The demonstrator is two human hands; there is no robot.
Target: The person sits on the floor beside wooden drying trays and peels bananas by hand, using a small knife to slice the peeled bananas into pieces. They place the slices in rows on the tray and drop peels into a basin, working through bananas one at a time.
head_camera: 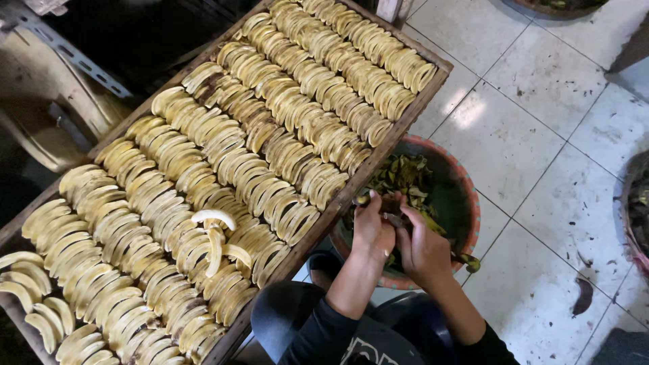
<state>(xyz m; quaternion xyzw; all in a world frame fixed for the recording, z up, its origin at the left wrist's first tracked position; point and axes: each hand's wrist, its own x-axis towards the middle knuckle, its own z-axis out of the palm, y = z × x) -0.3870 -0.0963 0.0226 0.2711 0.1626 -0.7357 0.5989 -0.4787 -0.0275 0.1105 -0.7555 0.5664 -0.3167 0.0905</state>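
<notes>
Rows of peeled banana halves [223, 169] filled the wooden tray [405, 122]. Beside it, over the green basin of peels [460, 203], the left hand [372, 226] and right hand [420, 247] together clasped a dark banana [391, 203].

Both hands [395, 236] apparently peel a banana [389, 203] over the basin [473, 203].

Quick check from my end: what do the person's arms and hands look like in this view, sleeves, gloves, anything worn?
Both hands are bare: no gloves, rings or watch show on the left hand or the right hand. The forearms are uncovered too. Dark, near-black sleeves are pushed up to about the elbows on both arms, part of a dark top with a pale printed marking at the bottom edge.
</notes>
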